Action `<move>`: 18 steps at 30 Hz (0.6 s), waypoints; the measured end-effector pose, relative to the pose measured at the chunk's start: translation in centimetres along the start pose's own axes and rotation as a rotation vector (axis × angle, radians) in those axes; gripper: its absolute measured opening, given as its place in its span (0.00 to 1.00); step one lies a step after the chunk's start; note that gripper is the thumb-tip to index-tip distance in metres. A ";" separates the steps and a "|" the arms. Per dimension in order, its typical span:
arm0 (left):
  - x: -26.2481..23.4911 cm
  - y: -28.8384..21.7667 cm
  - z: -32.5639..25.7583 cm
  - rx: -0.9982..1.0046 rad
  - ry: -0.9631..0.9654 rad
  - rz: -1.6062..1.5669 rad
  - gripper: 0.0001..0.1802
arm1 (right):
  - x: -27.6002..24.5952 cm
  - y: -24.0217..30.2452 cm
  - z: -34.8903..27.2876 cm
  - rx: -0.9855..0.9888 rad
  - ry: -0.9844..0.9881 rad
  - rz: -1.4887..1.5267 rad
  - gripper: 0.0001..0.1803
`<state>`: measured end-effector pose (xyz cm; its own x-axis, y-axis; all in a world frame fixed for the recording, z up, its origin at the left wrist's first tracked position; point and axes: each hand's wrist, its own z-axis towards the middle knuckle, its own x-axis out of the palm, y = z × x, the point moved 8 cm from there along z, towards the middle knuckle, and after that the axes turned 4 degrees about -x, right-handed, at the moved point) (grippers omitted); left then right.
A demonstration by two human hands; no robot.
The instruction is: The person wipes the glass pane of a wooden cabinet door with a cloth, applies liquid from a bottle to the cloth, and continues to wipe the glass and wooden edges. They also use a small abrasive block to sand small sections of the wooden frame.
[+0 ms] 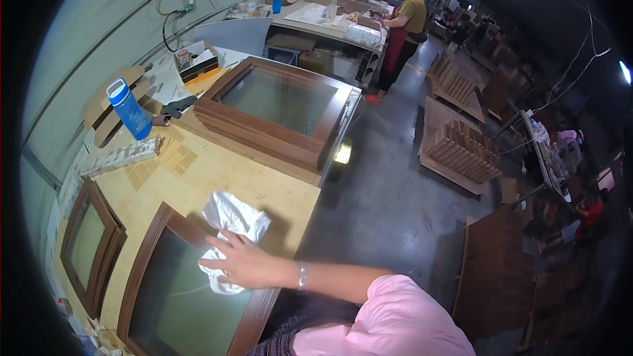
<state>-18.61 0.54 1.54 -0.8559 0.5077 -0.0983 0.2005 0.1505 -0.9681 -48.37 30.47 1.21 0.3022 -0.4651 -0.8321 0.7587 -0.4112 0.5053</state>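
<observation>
On the workbench, head view: a pale plywood bench (217, 178) runs away from the viewer, bearing several glazed wooden window frames.
Visible hand: one hand (244, 262) reaches in from the lower right on a bare forearm with a pink sleeve and a wrist bracelet; from this view alone I cannot tell for certain which hand it is, though it reads as the right.
Hand state: fingers spread flat, palm pressing down on a white cloth (227, 237).
Other hand: not in view.
Cloth position: crumpled, lying over the top right corner of the nearest brown frame (148, 244), partly on its glass pane (178, 296) and partly on the bench.
Nearby things: a second stacked frame (277, 115) farther along the bench; a smaller frame (89, 244) at the left; a blue water bottle (128, 110) standing upright near the wall.
Background: a person in a yellow top and red apron (402, 33) stands at a distant table; racks of wooden parts (461, 148) sit on the floor.
Risk: the nearest frame lies close to the bench edge, so hard sideways pressure could slide it off.
Risk: heavy palm pressure on the glass could crack the pane.
</observation>
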 end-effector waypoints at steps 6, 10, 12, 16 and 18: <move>7.1 -4.0 -2.4 0.540 0.190 0.573 0.16 | 1.1 -0.9 1.6 0.054 0.107 0.246 0.29; 9.9 -3.6 -2.2 0.097 0.072 0.328 0.19 | 2.5 -1.2 6.2 -0.131 -0.092 0.049 0.26; 11.1 -3.7 -2.5 0.083 0.066 0.346 0.20 | 3.0 -1.7 9.0 -0.129 -0.080 0.039 0.27; 10.3 -1.5 -1.9 0.098 0.038 0.325 0.20 | 5.0 -2.3 15.3 -0.059 -0.143 -0.040 0.27; 9.2 -0.1 -1.9 0.081 -0.027 0.357 0.20 | 5.9 -2.6 17.8 -0.003 -0.096 0.010 0.27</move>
<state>-25.59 6.83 1.22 -0.7511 0.4936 -0.4384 0.4513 -0.1008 -0.8867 -58.80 14.81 -0.96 0.2533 -0.5427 -0.8008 0.7576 -0.4034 0.5130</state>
